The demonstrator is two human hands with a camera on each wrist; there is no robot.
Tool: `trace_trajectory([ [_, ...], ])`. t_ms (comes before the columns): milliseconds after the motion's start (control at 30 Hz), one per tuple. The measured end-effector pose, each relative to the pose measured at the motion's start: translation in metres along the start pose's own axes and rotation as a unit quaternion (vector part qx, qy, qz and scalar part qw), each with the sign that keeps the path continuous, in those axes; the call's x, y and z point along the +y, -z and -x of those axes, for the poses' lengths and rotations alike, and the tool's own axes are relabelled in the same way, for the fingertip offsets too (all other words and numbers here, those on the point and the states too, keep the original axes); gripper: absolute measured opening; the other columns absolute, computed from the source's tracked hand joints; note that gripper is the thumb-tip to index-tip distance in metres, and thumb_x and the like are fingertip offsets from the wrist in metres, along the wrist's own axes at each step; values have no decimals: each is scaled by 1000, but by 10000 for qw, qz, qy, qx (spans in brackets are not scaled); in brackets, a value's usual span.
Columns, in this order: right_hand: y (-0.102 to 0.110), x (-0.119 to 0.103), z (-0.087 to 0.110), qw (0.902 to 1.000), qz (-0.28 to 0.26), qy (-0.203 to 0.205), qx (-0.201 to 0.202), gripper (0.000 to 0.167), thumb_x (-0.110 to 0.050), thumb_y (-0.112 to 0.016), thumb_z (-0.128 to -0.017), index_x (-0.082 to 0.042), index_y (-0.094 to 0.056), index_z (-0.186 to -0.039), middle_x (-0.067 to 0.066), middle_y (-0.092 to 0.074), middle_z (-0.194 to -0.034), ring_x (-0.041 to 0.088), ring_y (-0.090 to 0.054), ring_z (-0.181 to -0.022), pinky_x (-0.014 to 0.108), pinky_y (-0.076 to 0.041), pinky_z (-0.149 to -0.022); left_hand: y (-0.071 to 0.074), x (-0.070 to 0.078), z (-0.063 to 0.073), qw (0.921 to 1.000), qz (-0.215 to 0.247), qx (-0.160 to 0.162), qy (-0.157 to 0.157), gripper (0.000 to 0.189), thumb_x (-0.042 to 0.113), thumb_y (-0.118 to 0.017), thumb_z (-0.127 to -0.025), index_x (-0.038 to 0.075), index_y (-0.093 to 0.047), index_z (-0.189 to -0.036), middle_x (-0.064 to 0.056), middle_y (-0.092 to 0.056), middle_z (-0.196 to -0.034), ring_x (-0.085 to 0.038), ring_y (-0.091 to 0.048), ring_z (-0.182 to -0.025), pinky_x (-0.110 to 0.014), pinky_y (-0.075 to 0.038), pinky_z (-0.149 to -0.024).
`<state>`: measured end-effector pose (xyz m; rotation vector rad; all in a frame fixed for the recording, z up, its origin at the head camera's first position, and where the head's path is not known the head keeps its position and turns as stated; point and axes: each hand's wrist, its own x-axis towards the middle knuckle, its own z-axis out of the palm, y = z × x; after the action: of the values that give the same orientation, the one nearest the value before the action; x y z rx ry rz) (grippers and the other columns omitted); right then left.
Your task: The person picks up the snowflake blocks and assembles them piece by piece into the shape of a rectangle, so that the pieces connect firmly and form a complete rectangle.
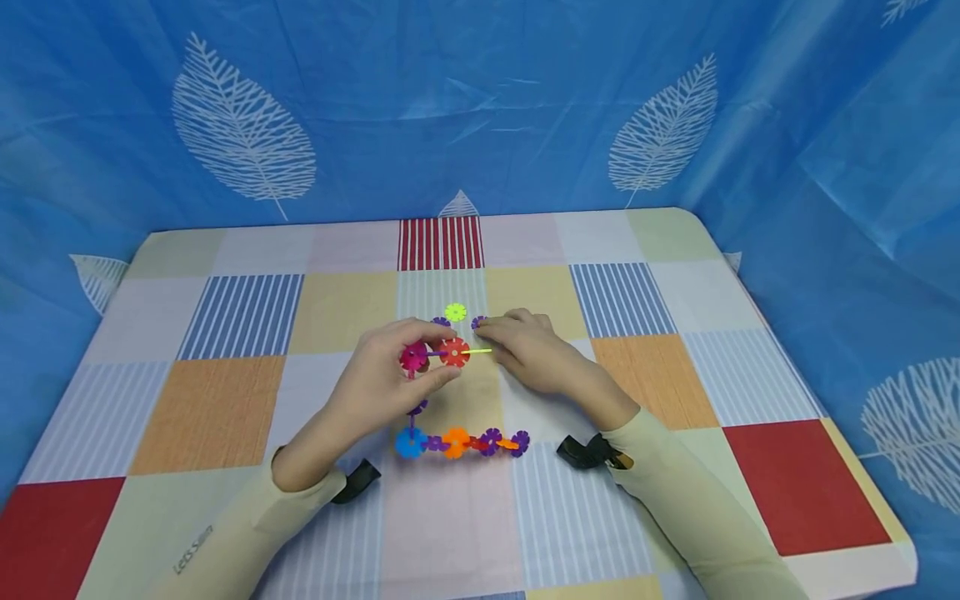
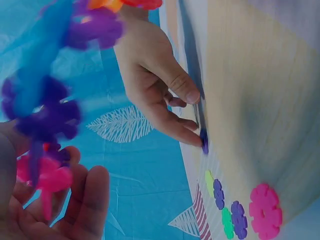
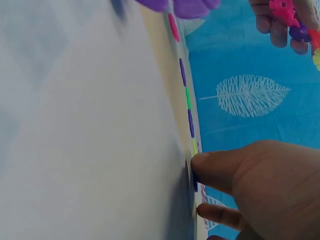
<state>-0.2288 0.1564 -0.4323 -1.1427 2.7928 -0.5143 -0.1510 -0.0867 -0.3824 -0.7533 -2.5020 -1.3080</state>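
Note:
My left hand holds a chain of flower-shaped plastic discs, with a red disc between thumb and fingers. A yellow disc, seen edge-on, sticks out from the red one toward the right. Beside the fingers is a pink disc; from there the chain runs down to a blue disc, then right through an orange disc and several purple ones. My right hand reaches to the table, a fingertip touching a loose purple disc while its thumb lies apart from it in the left wrist view.
Several loose discs lie flat near the hands: a yellow-green disc, a green disc and a pink disc among them. A patchwork cloth covers the table. Behind it hangs a blue curtain with white leaves.

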Motion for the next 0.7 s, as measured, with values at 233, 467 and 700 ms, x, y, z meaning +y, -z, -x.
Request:
trace_trajectory([
  [233,2,0,2,9998,45,116,151,25,-14,-67,-92,-12,-68,-117,0,-63,-110,20,-53,-104,40,-39,-86,0,-1,-1,9983,-224,-482,246,36,21,-84,-78,11,-67,-107,8,-66,-92,-7,-60,-79,-22,-53,-65],
  [467,2,1,3,9998,-149,-16,109,23,-8,-70,-90,-7,-69,-113,5,-56,-110,18,-53,-101,33,-46,-92,-1,-2,-1,9908,-723,-1144,5,31,15,-81,-80,13,-66,-108,7,-64,-93,-6,-56,-76,-20,-52,-65],
  [700,1,1,6,9995,-253,-177,18,21,-8,-68,-91,-8,-65,-112,5,-57,-112,18,-53,-104,33,-45,-94,-1,-3,1,9858,-789,-1482,-68,24,10,-75,-83,14,-69,-106,8,-65,-93,-9,-49,-65,-23,-46,-54],
])
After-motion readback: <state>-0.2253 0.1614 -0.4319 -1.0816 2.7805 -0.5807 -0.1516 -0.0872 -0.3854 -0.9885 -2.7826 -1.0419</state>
